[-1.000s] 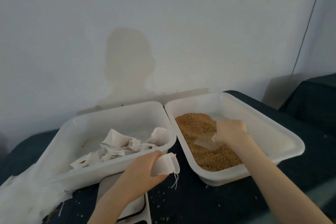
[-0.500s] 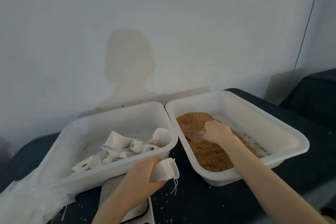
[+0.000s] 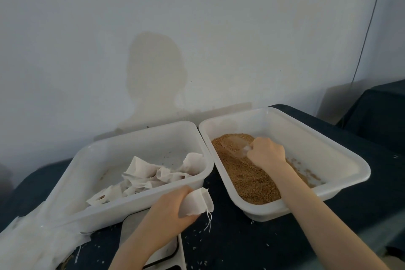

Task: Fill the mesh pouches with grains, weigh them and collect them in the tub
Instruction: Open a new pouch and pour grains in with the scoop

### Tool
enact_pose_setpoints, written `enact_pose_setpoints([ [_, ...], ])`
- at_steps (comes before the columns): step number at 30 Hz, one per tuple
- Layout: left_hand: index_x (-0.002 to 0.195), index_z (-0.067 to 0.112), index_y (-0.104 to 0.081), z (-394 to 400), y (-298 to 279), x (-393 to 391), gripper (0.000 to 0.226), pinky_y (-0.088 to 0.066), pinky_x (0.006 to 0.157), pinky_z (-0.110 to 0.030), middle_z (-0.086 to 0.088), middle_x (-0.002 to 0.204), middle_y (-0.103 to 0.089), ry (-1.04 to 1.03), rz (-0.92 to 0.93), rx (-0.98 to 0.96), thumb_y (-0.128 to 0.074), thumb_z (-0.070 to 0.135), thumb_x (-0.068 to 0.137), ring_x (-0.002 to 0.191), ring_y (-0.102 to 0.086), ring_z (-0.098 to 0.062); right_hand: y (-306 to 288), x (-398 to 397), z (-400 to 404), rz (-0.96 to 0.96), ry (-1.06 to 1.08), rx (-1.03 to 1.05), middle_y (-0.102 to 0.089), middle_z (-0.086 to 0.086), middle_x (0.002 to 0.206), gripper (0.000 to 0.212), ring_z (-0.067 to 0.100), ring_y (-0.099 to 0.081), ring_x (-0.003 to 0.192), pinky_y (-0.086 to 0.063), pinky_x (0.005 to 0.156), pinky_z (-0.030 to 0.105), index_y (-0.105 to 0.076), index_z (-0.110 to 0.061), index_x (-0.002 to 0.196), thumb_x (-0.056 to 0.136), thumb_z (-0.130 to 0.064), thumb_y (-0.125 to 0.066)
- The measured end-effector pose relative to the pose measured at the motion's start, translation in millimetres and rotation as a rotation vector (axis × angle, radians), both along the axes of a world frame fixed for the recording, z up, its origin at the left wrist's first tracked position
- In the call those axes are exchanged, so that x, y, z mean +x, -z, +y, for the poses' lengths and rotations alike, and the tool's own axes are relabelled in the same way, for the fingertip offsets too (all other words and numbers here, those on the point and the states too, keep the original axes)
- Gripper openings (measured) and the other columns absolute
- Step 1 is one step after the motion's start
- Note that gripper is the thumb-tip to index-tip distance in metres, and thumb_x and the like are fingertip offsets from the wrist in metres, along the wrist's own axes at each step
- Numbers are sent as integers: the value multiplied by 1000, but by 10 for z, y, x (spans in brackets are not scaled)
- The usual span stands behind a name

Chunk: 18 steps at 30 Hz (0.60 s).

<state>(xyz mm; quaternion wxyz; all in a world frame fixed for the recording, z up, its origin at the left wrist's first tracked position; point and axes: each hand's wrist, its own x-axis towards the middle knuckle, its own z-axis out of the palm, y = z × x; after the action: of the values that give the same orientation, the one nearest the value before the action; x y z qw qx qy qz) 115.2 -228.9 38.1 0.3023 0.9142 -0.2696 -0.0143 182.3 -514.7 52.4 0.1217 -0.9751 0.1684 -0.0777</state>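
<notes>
My left hand (image 3: 168, 210) grips a white mesh pouch (image 3: 197, 203) with a dangling drawstring, held above the dark table between the two tubs. In the right-hand white tub (image 3: 341, 160), my right hand (image 3: 266, 153) holds the handle of a clear plastic scoop (image 3: 234, 147) that is pushed into the heap of brown grains (image 3: 247, 180). The left-hand white tub (image 3: 140, 138) holds several empty white pouches (image 3: 153, 177). Under my left wrist lies a flat scale (image 3: 133, 226), partly hidden.
A crumpled white plastic sheet (image 3: 32, 241) lies at the left front of the dark-covered table (image 3: 252, 243). Loose grains are scattered on the cloth. The wall stands right behind both tubs. A dark covered object (image 3: 381, 109) sits at far right.
My right hand has moved the scoop from the middle of the grain heap toward its far left end. My left hand keeps hold of the pouch in about the same place.
</notes>
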Motion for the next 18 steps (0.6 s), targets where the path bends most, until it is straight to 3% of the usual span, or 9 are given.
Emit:
enact_pose_setpoints([
  [6,94,43,-52,28,20,-3,16,-44,70,-15,27,90,-59,-12,26,-3,-61,47,82,89,-55,9,3,-5,-1,15,-30,62,-65,-1,84,33,18,-63,74,-50,63,28,-66,-20,104,94,-46,-48],
  [11,96,47,-53,103,-18,-22,19,-42,69,-10,30,93,-59,-29,57,-48,-61,49,80,91,-55,10,-67,-33,44,-56,-108,182,-67,-7,74,24,11,-61,60,-44,54,23,-72,-30,94,90,-46,-55],
  [15,96,52,-45,289,-77,-13,24,-39,71,-4,29,99,-56,-103,41,-33,-64,45,83,94,-49,17,-256,-41,125,-129,-143,273,-67,-8,68,17,12,-63,59,-52,58,26,-72,-35,97,85,-40,-61],
  [18,117,51,-38,455,-132,-11,41,-37,81,-10,25,113,-51,-173,44,-37,-63,46,85,102,-49,7,-397,-53,208,-168,-220,309,-64,-12,60,21,4,-54,49,-42,51,22,-71,-39,98,79,-43,-65],
])
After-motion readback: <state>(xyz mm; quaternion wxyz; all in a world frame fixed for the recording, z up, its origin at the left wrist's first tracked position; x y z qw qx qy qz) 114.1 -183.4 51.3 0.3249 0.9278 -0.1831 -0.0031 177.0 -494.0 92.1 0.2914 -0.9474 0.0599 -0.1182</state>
